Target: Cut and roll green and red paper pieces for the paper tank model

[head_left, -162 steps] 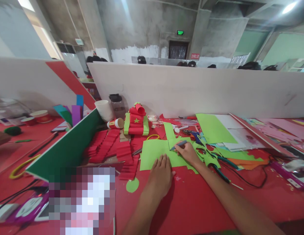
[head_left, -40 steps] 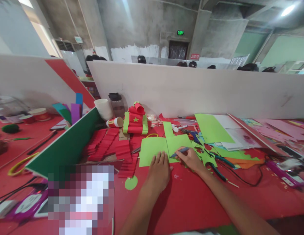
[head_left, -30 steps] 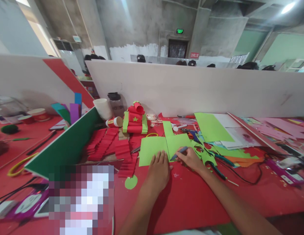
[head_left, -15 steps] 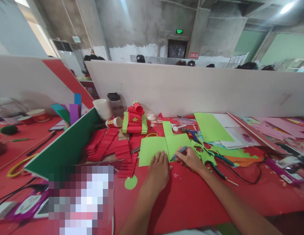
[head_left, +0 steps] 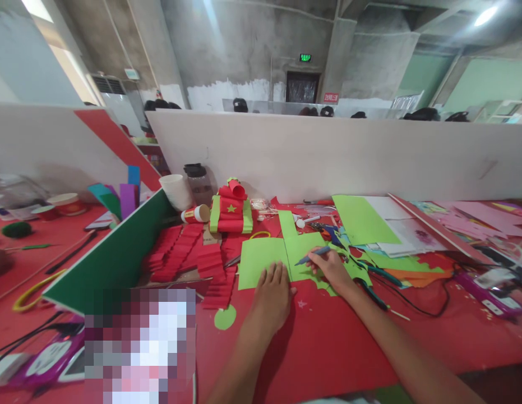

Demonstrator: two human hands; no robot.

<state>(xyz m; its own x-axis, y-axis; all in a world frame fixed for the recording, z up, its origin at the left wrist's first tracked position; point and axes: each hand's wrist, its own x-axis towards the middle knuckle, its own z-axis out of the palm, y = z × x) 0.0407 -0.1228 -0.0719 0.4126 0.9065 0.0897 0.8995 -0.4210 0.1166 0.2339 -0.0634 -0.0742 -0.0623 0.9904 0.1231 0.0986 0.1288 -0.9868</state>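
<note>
My left hand (head_left: 272, 295) lies flat, fingers spread, on the near edge of a light green paper sheet (head_left: 261, 259) on the red table (head_left: 328, 342). My right hand (head_left: 331, 268) grips a blue pen (head_left: 313, 256) with its tip over the green sheet, just right of my left hand. Cut green scraps (head_left: 353, 270) lie under and beside my right wrist. A small green paper disc (head_left: 226, 317) rests on the table left of my left forearm.
Folded red paper strips (head_left: 189, 252) and a red-and-green paper model with a star (head_left: 231, 212) sit behind the sheet. A green board (head_left: 113, 252) stands at left, a white cup (head_left: 176, 191) and dark jar (head_left: 198, 180) behind it. Scissors (head_left: 376, 294), more paper and cables lie right. A white partition (head_left: 349, 154) backs the table.
My right hand has lifted the pen slightly and drawn it up and to the right over the green sheet. My left hand stays pressed on the sheet.
</note>
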